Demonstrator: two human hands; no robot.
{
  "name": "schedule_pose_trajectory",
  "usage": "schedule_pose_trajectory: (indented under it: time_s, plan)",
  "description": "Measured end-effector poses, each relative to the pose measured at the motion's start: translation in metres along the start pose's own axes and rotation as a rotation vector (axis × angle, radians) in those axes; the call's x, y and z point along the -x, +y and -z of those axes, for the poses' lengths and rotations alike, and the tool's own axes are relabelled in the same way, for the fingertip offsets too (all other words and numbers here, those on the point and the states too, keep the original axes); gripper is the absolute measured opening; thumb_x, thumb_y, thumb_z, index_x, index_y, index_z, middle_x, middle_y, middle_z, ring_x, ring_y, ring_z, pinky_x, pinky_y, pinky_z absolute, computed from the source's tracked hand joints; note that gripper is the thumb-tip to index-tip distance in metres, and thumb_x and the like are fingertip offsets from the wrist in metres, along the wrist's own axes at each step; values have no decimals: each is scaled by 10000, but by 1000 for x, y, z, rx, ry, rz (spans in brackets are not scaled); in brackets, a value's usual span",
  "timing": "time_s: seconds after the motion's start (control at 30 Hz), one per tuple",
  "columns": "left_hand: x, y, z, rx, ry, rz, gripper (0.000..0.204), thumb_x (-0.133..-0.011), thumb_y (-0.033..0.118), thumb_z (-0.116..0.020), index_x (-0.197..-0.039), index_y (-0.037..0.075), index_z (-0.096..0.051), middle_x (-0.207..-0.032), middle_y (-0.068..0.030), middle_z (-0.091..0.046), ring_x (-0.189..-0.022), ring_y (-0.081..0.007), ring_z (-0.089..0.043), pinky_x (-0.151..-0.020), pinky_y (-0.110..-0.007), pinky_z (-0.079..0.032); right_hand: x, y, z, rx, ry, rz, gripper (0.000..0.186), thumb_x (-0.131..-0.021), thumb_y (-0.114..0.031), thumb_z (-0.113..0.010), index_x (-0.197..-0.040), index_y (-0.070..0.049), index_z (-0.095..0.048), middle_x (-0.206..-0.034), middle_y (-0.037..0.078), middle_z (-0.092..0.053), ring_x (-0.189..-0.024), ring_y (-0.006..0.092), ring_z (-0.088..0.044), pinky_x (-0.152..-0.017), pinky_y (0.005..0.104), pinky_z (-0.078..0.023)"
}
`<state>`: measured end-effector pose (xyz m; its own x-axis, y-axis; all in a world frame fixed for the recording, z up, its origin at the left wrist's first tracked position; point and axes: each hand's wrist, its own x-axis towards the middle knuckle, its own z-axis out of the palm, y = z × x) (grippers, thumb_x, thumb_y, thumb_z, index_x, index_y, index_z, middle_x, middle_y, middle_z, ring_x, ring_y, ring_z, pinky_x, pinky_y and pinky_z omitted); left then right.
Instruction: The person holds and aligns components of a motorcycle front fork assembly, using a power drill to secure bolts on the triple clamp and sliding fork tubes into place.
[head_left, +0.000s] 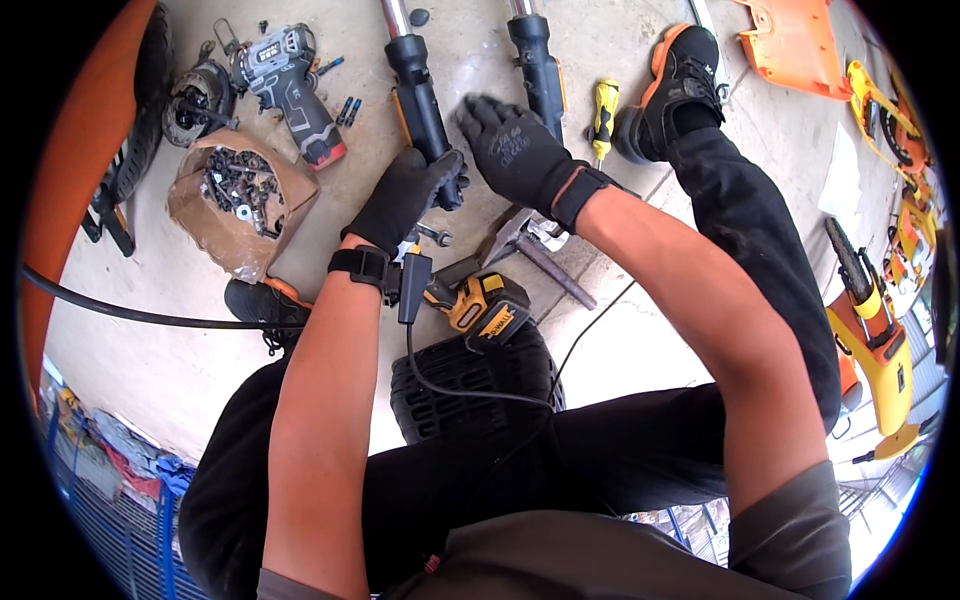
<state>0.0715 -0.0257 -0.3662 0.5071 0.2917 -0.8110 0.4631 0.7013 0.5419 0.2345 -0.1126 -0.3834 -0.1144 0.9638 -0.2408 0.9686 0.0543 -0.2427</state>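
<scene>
Holding the left fork leg [420,95], which lies ahead of me, my left hand [400,198] curls round its black bottom end. I'd expect it stiff and heavy, the casing surer to grip than the slick chrome tube [396,18]. Right of it, my right hand [515,152] has fingers extended, clasping nothing visible. Left of it sit an impact driver [288,95] and a paper bag [195,215]; below, a hammer [553,268] and yellow cordless tool [468,307] crowd its end.
</scene>
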Motion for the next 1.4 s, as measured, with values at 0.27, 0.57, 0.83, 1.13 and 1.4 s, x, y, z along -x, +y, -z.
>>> schedule_pose_trajectory:
  time_s: [0.27,0.57,0.83,1.13,1.4]
  plan:
    - [-7,-6,9,-117,-61,6,316,-925,309,-618,-1004,3,-617,-824,-63,-670,-723,-128,-626,-629,-263,-466,3,1,-2,-231,-140,101,523,-852,-132,-528,-1348,16,-452,-1399,215,-468,-1273,352,-494,-1008,442,-429]
    - [-4,9,10,-294,-95,89,352,-935,318,-617,-1069,-5,-572,-924,-98,-668,-846,-167,-645,-758,-305,-507,-19,-4,-21,-96,139,-62,529,-863,-155,-530,-1349,33,-443,-1438,248,-417,-1305,378,-453,-1072,469,-364]
    - [-6,-4,9,-80,-104,50,348,-945,312,-598,-1107,5,-565,-955,-99,-670,-860,-166,-648,-762,-304,-506,-32,10,-9,-39,140,-252,521,-854,-164,-533,-1324,48,-460,-1403,258,-455,-1301,369,-460,-1070,443,-376]
    - [-5,-6,11,-59,-127,34,353,-947,305,-601,-1119,-2,-569,-960,-99,-667,-868,-161,-648,-764,-297,-510,-15,8,0,-166,7,-83,518,-846,-193,-556,-1310,30,-495,-1407,264,-446,-1302,371,-461,-1062,467,-380]
    - [-9,-3,14,-110,-143,62,385,-941,323,-616,-1129,-9,-567,-969,-108,-667,-875,-176,-648,-779,-311,-513,-30,12,29,-526,-435,-39,517,-847,-160,-540,-1337,-6,-481,-1442,248,-418,-1326,372,-436,-1086,477,-348]
